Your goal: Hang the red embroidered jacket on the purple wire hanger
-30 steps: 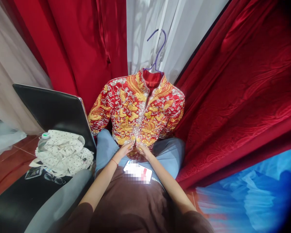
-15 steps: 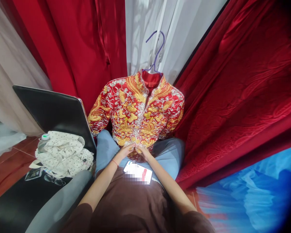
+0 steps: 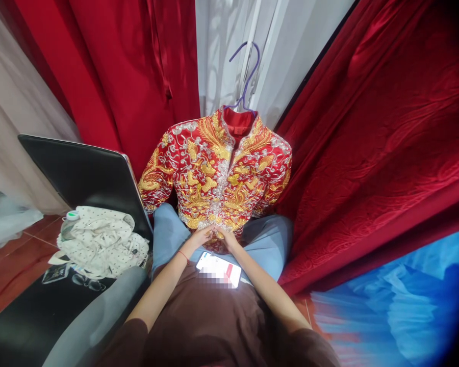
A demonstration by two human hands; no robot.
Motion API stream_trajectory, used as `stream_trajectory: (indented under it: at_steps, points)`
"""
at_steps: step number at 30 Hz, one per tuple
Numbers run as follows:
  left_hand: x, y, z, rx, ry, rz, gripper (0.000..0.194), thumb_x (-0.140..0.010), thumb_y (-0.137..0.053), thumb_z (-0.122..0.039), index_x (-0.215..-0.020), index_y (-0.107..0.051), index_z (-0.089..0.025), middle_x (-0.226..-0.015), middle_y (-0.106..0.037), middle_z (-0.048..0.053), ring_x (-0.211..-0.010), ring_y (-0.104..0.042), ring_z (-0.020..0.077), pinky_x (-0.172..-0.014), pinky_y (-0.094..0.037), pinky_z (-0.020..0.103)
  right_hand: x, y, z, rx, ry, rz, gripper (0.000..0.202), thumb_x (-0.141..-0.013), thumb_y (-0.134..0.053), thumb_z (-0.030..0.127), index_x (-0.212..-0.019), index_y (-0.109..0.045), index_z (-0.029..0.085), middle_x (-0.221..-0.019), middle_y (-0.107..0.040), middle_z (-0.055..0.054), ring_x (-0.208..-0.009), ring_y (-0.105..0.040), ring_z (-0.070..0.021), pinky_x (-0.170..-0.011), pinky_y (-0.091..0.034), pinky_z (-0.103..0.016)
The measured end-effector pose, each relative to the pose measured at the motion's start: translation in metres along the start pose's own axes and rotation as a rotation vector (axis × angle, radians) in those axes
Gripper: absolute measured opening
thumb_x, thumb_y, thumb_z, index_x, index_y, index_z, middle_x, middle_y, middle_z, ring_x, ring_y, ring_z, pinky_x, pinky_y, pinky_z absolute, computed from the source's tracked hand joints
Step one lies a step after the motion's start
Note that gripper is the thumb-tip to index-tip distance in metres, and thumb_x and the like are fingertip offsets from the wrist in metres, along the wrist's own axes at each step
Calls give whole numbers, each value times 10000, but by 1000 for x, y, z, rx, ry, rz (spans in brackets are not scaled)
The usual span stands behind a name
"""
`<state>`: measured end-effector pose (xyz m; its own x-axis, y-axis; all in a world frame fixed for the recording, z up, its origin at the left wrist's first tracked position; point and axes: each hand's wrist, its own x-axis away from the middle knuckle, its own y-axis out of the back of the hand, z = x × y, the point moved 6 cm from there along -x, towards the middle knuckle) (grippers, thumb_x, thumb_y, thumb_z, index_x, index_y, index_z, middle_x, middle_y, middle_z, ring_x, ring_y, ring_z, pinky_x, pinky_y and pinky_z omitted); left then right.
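Observation:
A red jacket (image 3: 199,173) with gold and silver embroidery hangs upright before me on a purple hanger (image 3: 248,76). Its stand collar is apart at the neck, while the front edges meet lower down. At the bottom front hem, my left hand (image 3: 203,235) is closed on the jacket's left edge. Close beside it, my right hand (image 3: 225,236) pinches the hem on the other side, the fingertips of both hands nearly touching. Part of the fingers is hidden by the hands themselves. On my lap, below the hands, lies a phone (image 3: 224,267) with a lit screen.
To the left stands a black chair (image 3: 80,168) with a dotted white cloth bag (image 3: 103,239) and glasses (image 3: 87,282) on its seat. Red curtains (image 3: 367,168) hang at both sides. Blue tulle (image 3: 405,300) spreads at lower right.
Almost nothing differs. The view has shifted slightly, and the jacket's collar and hanger sit a little higher in it. Both hands keep their hold at the hem.

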<state>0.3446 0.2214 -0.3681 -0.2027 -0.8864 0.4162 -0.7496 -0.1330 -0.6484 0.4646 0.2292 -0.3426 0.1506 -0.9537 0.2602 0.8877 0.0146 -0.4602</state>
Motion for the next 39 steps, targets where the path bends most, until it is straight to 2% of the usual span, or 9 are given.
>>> stream_trajectory:
  at_steps: [4,9,14,23,27,34,39]
  points:
    - [0,-2,0,52,-7,13,139,-764,-782,-194,-835,-682,-130,-763,-642,17,-691,-535,80,-724,-429,218,0,-4,1,4,22,20,497,-522,-868,313,-962,-673,192,-1065,-752,-63,-1046,-685,-221,-901,-540,-328]
    - [2,-3,-3,138,-10,19,160,-804,-751,-231,-800,-614,-149,-619,-503,-53,-572,-442,55,-646,-412,208,3,-8,4,8,48,51,521,-532,-874,302,-1000,-668,200,-1117,-740,-67,-1086,-669,-225,-949,-525,-346]
    - [8,-5,-6,201,10,21,147,-853,-683,-195,-757,-577,-158,-570,-424,-71,-527,-398,53,-625,-407,210,4,-7,2,17,90,60,538,-548,-867,281,-1043,-668,210,-1137,-732,-57,-1136,-643,-207,-1011,-488,-338]
    - [14,-10,-7,240,28,27,150,-865,-658,-142,-751,-560,-151,-572,-461,-63,-486,-424,33,-526,-379,180,6,-11,0,6,124,121,555,-590,-852,300,-1105,-672,202,-1150,-729,-66,-1166,-630,-223,-1057,-459,-370]
    - [12,-9,-7,220,5,24,188,-812,-725,-155,-735,-553,-153,-561,-465,-68,-481,-416,33,-514,-367,182,6,-10,2,-4,145,122,551,-598,-850,302,-1109,-672,198,-1157,-730,-69,-1165,-633,-232,-1073,-448,-393]
    - [9,-4,-6,101,-70,22,249,-673,-834,-231,-788,-629,-146,-635,-579,-40,-579,-493,54,-605,-398,207,4,-6,1,13,170,95,565,-603,-847,336,-1119,-662,201,-1153,-729,-71,-1154,-641,-240,-1067,-456,-409]
    - [10,-1,-8,-9,-192,5,287,-622,-854,-246,-833,-684,-152,-781,-676,4,-711,-591,100,-706,-441,244,1,-2,0,12,178,70,565,-600,-847,357,-1104,-654,187,-1162,-723,-81,-1128,-652,-243,-1050,-467,-403]
